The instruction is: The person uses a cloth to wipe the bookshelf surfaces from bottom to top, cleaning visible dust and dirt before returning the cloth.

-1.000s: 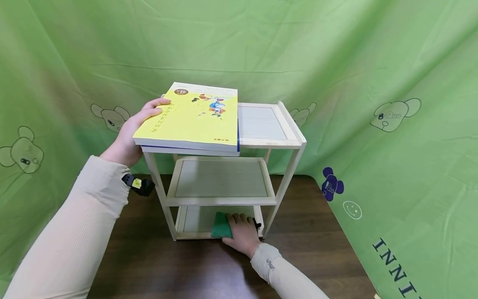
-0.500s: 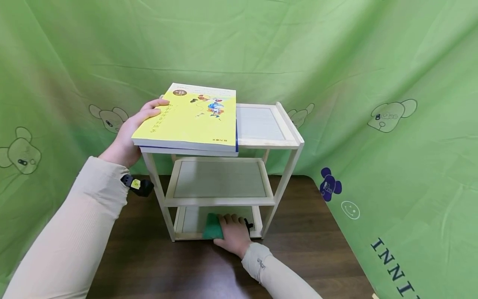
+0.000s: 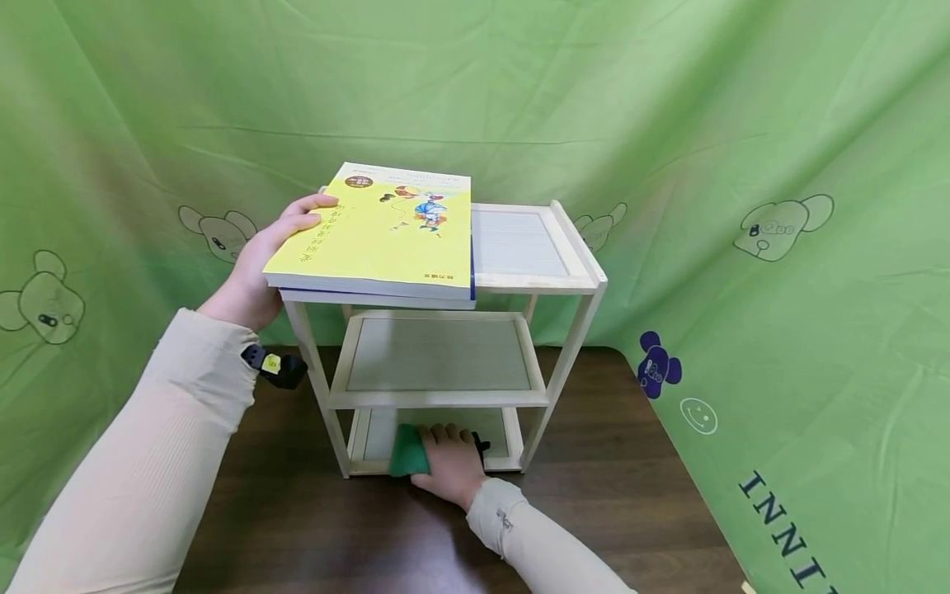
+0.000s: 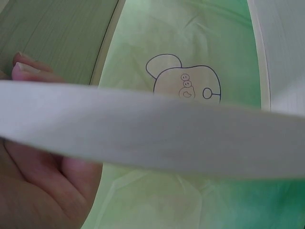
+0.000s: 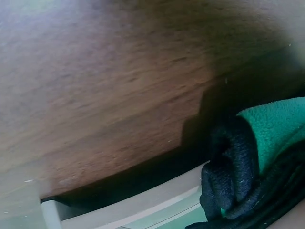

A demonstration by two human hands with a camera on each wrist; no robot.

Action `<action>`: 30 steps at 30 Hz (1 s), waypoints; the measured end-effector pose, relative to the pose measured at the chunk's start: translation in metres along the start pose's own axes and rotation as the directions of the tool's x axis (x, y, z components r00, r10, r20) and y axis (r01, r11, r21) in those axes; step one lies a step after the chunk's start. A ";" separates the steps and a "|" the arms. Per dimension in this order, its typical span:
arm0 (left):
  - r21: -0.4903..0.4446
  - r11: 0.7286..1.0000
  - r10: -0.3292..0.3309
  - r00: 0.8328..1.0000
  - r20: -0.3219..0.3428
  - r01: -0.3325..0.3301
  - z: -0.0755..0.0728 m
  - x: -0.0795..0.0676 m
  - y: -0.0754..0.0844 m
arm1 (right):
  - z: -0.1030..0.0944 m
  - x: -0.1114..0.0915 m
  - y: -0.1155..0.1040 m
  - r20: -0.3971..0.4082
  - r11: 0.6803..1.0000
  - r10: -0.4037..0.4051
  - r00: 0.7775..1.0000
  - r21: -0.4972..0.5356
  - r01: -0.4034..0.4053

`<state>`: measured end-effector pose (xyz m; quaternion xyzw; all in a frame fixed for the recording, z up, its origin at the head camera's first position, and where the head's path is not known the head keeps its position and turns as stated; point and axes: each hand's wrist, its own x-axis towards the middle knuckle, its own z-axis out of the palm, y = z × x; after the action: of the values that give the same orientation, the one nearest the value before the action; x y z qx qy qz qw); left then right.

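Note:
My left hand [image 3: 270,256] grips the left side of a white wooden shelf unit [image 3: 575,330] at its top board, two digits over the left edge of a yellow book [image 3: 371,239]. The yellow book lies on a blue-edged one on the top board. The left wrist view shows this hand [image 4: 52,181] partly behind a pale bar [image 4: 167,136]. Low in front, my right hand [image 3: 449,466] holds a green cloth [image 3: 408,452] over the front rim of the bottom shelf. The right wrist view shows the fleecy green cloth [image 5: 281,126] with dark ribbed fabric [image 5: 233,167] beside it.
The unit has a middle shelf [image 3: 445,355] above my right hand, so that hand works in a low gap. A dark wood floor or tabletop [image 3: 616,511] lies beneath. Green printed curtains [image 3: 475,82] hang close behind and on both sides.
My right hand and the green cloth have slid left along the front of the bottom shelf. My left hand and the books have stayed in place.

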<state>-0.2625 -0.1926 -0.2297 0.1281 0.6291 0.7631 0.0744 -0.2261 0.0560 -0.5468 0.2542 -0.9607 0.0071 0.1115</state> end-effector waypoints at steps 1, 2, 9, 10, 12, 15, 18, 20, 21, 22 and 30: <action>0.000 1.000 0.002 1.000 0.002 -0.002 0.000 0.000 0.000 | 0.000 0.001 -0.001 0.000 1.000 -0.001 1.000 0.000 0.001; -0.001 1.000 0.003 1.000 0.004 -0.003 0.000 0.000 0.000 | 0.001 0.001 -0.002 -0.002 1.000 -0.004 1.000 0.000 0.004; 0.012 1.000 0.005 1.000 0.004 -0.005 0.000 0.001 0.000 | 0.003 0.007 -0.009 0.000 1.000 -0.022 1.000 -0.003 0.022; 0.012 1.000 0.004 1.000 0.002 -0.004 0.000 0.001 0.000 | 0.003 0.008 -0.010 -0.001 1.000 -0.023 1.000 0.000 0.023; 0.009 1.000 0.000 1.000 0.001 0.000 0.000 0.001 0.000 | 0.003 0.009 -0.012 -0.005 1.000 -0.027 1.000 0.006 0.027; 0.004 1.000 -0.004 1.000 -0.001 0.004 0.000 0.001 0.000 | 0.000 0.012 -0.015 -0.007 0.999 -0.032 0.999 0.012 0.032; 0.004 1.000 -0.003 1.000 0.001 0.003 0.000 0.001 0.001 | -0.002 0.014 -0.018 -0.005 0.999 -0.037 0.999 0.016 0.037; 0.005 1.000 -0.002 1.000 -0.001 0.002 0.001 0.002 0.001 | -0.004 0.016 -0.020 0.006 0.999 -0.038 0.999 0.022 0.038; 0.007 1.000 -0.001 1.000 0.000 0.001 0.001 0.002 0.001 | -0.005 0.017 -0.021 0.011 0.999 -0.039 0.999 0.028 0.039; 0.006 1.000 -0.001 1.000 0.001 0.001 0.001 0.002 0.001 | -0.006 0.017 -0.023 0.015 0.999 -0.038 0.999 0.036 0.037; 0.008 1.000 -0.010 1.000 -0.003 0.010 -0.001 0.002 0.000 | -0.004 0.016 -0.027 -0.009 0.995 -0.097 0.995 0.015 0.097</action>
<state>-0.2642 -0.1927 -0.2296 0.1240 0.6330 0.7603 0.0769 -0.2257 0.0248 -0.5407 0.3014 -0.9466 0.0101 0.1139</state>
